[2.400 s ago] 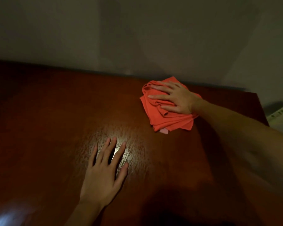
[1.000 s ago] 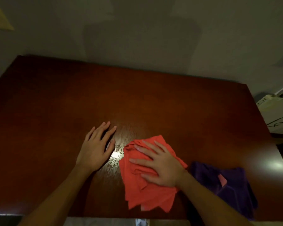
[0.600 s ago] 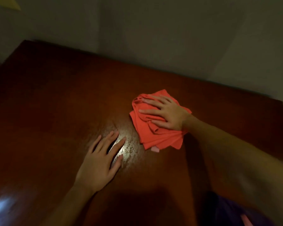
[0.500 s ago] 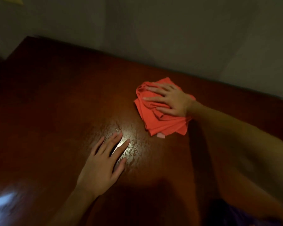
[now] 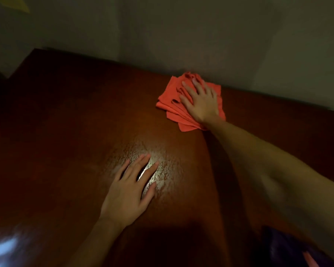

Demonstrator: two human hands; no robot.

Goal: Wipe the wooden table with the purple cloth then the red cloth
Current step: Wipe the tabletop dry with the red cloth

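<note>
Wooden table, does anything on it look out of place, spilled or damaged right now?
Nothing stands out. The dark wooden table shows only a mottled glare patch by the flat left hand. The right hand presses the bunched red cloth near the far edge; the purple cloth lies at the near right corner.

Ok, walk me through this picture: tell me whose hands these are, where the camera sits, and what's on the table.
There is no machine here: a person works with bare hands, filmed by one wide-angle camera on their head, looking forward and down. The left hand rests flat, fingers straight, on the dark glossy wooden table. The right hand is stretched out towards the far edge, pressing flat on a crumpled red cloth. Nothing is gripped; both hands lie open. At the bottom right corner, a dark purple cloth lies partly in view, beside the right forearm.
</note>
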